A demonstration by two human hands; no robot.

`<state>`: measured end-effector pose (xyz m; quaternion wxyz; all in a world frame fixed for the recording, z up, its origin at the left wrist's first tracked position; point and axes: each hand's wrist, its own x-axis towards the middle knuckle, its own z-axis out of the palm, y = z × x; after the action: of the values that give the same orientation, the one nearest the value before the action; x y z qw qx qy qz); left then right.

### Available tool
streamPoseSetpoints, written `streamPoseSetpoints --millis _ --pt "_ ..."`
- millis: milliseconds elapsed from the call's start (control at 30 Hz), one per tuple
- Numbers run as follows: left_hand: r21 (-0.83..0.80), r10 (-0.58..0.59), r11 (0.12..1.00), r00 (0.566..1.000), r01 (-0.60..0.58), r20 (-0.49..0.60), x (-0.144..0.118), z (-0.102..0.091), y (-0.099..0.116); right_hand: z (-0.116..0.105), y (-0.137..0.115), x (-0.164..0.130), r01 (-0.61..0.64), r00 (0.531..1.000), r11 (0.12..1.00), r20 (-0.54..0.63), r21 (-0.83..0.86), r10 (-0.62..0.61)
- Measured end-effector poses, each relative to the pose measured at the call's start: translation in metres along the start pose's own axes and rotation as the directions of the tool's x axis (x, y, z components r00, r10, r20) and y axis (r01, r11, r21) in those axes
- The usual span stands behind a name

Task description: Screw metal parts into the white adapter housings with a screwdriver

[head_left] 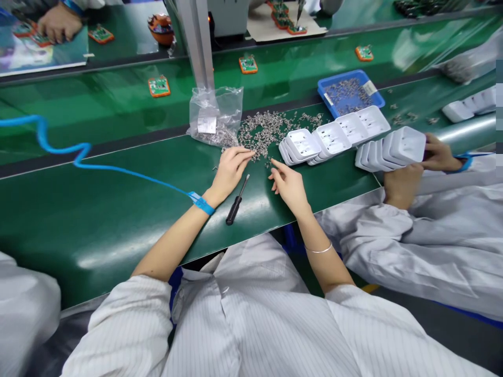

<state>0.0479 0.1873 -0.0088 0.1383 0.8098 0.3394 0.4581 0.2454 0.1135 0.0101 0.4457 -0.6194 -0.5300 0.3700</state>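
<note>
My left hand (230, 170) rests on the green table (118, 209), its fingertips pinching at the edge of a pile of small metal parts (267, 133). My right hand (288, 183) lies just right of it, fingers curled, forefinger pointing toward the same pile. Whether either hand holds a part is too small to tell. A black-handled screwdriver (237, 203) lies on the table between my wrists. A blue wrist strap (202, 203) with a coiled cord (58, 146) sits on my left wrist. Rows of white plastic shells (334, 137) stand just right of the pile.
A clear plastic bag (215, 116) lies behind the pile beside a metal post (196, 42). A blue tray (349, 93) of metal parts sits at back right. A co-worker's hands (401, 183) hold a stack of white shells (393, 149). Orange-framed circuit boards (159, 86) ride the conveyor.
</note>
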Motion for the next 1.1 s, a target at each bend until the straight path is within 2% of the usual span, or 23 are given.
streamPoseSetpoints --millis 133,233,333,400,667,900,1033,1100 --pt "-0.009 -0.168 0.985 0.970 0.169 -0.173 0.003 -0.007 0.005 0.009 -0.019 0.018 0.194 0.981 0.955 0.026 -0.227 -0.193" --pt "-0.024 -0.318 0.945 0.902 0.325 -0.293 0.003 -0.012 0.002 0.023 -0.031 0.039 0.312 0.947 0.844 0.077 -0.436 -0.310" --pt "-0.076 -0.442 0.892 0.823 0.445 -0.356 0.004 -0.014 -0.003 0.039 -0.037 0.057 0.316 0.948 0.772 0.155 -0.551 -0.277" --pt "-0.103 -0.481 0.872 0.796 0.479 -0.369 0.003 -0.015 -0.006 0.047 -0.038 0.066 0.311 0.951 0.730 0.193 -0.608 -0.243" --pt "-0.166 -0.473 0.880 0.799 0.445 -0.371 0.003 -0.014 -0.006 0.062 -0.045 0.076 0.336 0.941 0.650 0.272 -0.681 -0.201" --pt "-0.216 -0.481 0.877 0.794 0.430 -0.372 0.003 -0.014 -0.007 0.074 -0.049 0.077 0.397 0.918 0.532 0.338 -0.748 -0.208" --pt "-0.230 -0.472 0.881 0.801 0.413 -0.369 0.003 -0.013 -0.009 0.079 -0.052 0.080 0.391 0.920 0.515 0.328 -0.763 -0.214" --pt "-0.237 -0.475 0.879 0.800 0.413 -0.367 0.003 -0.012 -0.010 0.081 -0.052 0.082 0.367 0.930 0.538 0.318 -0.759 -0.187"
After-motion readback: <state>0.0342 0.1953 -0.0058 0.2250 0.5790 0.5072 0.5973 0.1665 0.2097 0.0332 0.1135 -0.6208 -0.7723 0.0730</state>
